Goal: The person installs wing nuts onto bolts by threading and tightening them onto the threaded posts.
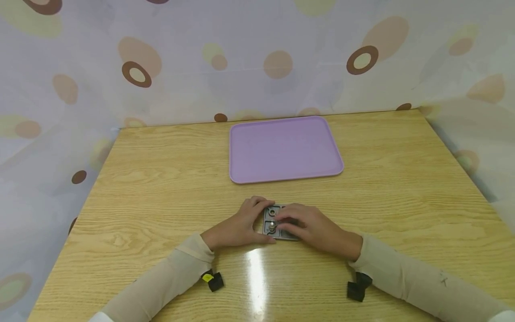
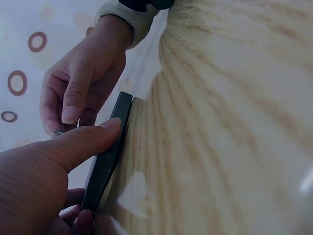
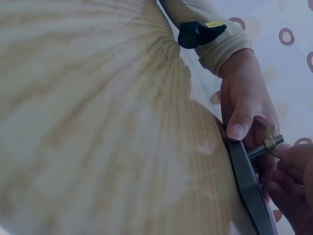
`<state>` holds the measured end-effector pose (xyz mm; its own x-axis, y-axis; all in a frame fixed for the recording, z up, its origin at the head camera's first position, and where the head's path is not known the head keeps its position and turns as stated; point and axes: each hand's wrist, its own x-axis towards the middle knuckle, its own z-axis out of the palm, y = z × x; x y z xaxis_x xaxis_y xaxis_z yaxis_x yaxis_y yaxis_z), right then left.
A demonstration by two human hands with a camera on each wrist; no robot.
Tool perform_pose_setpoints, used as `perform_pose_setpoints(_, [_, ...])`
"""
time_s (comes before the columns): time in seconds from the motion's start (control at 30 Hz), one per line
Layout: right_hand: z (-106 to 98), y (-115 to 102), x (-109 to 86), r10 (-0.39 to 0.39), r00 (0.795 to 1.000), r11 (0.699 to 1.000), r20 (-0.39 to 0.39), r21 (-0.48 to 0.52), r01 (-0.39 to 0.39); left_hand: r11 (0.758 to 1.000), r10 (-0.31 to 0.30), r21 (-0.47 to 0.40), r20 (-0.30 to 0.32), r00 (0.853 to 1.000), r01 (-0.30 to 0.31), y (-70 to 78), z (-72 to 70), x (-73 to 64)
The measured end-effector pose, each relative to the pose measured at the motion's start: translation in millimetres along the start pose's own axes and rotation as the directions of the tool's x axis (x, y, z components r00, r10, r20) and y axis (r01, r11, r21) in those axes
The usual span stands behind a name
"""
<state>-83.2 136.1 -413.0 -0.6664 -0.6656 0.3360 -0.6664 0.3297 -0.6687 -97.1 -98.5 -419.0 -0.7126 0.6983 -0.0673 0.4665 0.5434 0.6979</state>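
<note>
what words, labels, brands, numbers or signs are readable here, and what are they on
No words, brands or numbers are readable.
Right sleeve: dark cross-like mark, not clearly a letter.
Yellow tag by left wrist: too blurred.
Metal plate: no legible marking.

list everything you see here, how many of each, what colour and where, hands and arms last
tray: one, purple, on the far part of the table
table: one, tan wood grain, under everything
plate: one, grey, on the table between the hands
bolt: one, silver, standing up from the plate
wing nut: one, brass-coloured, on the bolt
spotted backdrop: number of pieces unclear, pale with brown, peach and yellowish spots, behind and beside the table
wrist cameras: two, black, one at each cuff
sleeves: two, beige, one per arm
left hand: one, bare, gripping the plate's edges
right hand: one, bare, fingers at the wing nut
</note>
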Motion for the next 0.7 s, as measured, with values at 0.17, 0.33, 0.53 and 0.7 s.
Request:
perform_pose_setpoints(0.17, [-1.3, 0.2, 0.1, 0.008, 1.0, 1.0, -0.011, 0.003, -0.008, 1.0, -0.003, -0.006, -0.004, 1.0, 0.003, 0.7, -0.6, -0.3])
perform_pose_setpoints(0.33, [-2.3, -0.1, 0.4, 0.004, 1.0, 1.0, 0.005, 0.024, -0.004, 1.0, 0.0, -0.013, -0.006, 1.0, 0.0, 1.8, 0.5, 0.0])
perform_pose_setpoints(0.53, [-1.9, -1.4, -0.3, 0.036, 0.999, 0.998, 0.03, 0.044, -0.038, 1.0, 0.001, -0.015, -0.009, 1.0, -0.001, 1.2, 1.1, 0.4])
perform_pose_setpoints(0.7, [-1.2, -3.4, -0.1, 0.075, 0.996, 0.995, 0.046, 0.069, -0.078, 1.0, 0.004, -0.003, -0.009, 1.0, -0.004, 1.0, 0.4, 1.0])
